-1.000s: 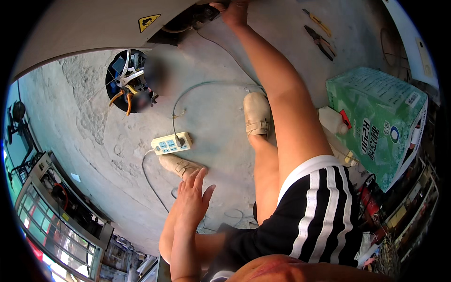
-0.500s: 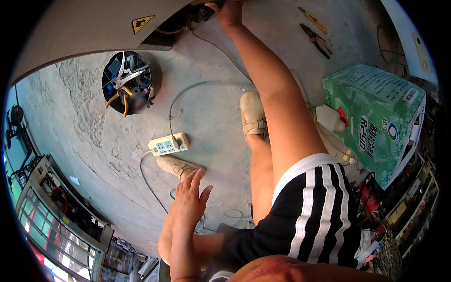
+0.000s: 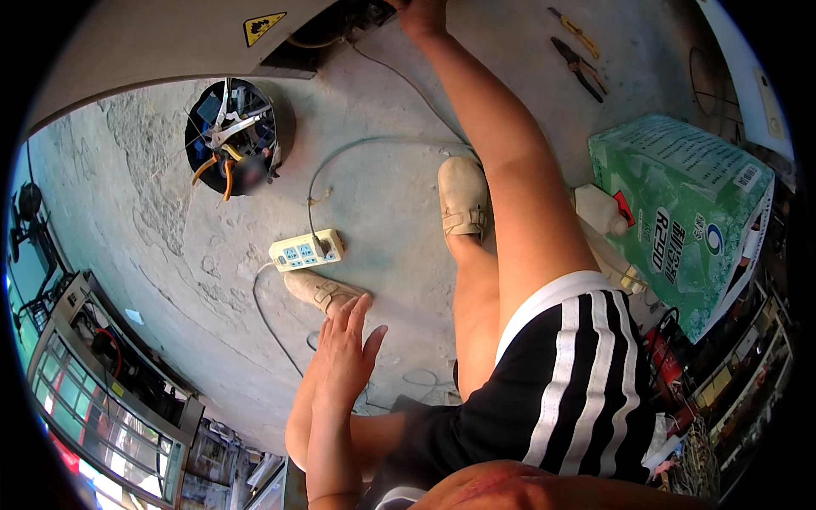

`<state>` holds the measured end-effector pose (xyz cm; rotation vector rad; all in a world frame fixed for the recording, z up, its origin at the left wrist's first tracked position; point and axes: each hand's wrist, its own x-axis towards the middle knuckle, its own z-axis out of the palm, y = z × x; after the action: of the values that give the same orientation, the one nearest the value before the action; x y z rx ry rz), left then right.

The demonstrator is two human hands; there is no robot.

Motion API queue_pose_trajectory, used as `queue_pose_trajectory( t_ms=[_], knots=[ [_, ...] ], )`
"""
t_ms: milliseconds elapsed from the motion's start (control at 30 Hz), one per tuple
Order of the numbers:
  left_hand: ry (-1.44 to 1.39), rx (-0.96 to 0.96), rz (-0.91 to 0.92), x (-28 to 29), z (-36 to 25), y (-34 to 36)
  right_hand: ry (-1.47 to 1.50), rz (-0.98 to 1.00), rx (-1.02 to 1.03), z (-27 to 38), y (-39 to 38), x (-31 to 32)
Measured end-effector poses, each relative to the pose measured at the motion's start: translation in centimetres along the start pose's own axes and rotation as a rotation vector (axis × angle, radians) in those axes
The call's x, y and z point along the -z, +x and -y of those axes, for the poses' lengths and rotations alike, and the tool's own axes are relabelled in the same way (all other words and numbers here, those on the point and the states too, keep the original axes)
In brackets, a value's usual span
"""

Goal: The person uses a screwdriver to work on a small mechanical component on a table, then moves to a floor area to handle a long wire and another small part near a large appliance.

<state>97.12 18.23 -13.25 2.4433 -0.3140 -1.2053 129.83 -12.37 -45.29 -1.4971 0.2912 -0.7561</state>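
Observation:
My right arm stretches over my right knee to the top edge of the view. There my right hand (image 3: 422,17) is at the lower opening (image 3: 336,41) of a large grey appliance panel (image 3: 161,47). Its fingers are cut off or hidden, so what they touch does not show. My left hand (image 3: 346,361) lies over my left knee, palm down, with fingers stretched out and nothing in it. Just beyond it, my left shoe (image 3: 319,291) stands by a cream power strip (image 3: 306,250) with a plug in it.
A black bucket (image 3: 285,127) of pliers and tools stands left of centre. Pliers (image 3: 578,70) and a yellow utility knife (image 3: 575,34) lie at the far right. A green box (image 3: 671,212) and a white bottle (image 3: 597,209) stand right. Cables (image 3: 365,143) cross the floor.
The view has shifted slightly, and my right hand now sits higher, more of it cut off by the top edge. My left hand stays over the knee.

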Motion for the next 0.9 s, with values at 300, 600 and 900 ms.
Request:
queue_pose_trajectory(
  t_ms=[300,600,900],
  knots=[
    [0.013,-0.003,0.000,-0.3,0.0,0.2,0.689,0.109,-0.447,2.1,0.8,-0.1],
    [0.017,0.007,0.006,-0.2,-0.2,0.3,-0.589,0.033,0.057,-0.1,-0.2,0.1],
    [-0.003,0.026,0.027,-0.2,-0.2,0.2,-0.506,-0.001,-0.012,2.0,-0.3,-0.3]
  ],
)
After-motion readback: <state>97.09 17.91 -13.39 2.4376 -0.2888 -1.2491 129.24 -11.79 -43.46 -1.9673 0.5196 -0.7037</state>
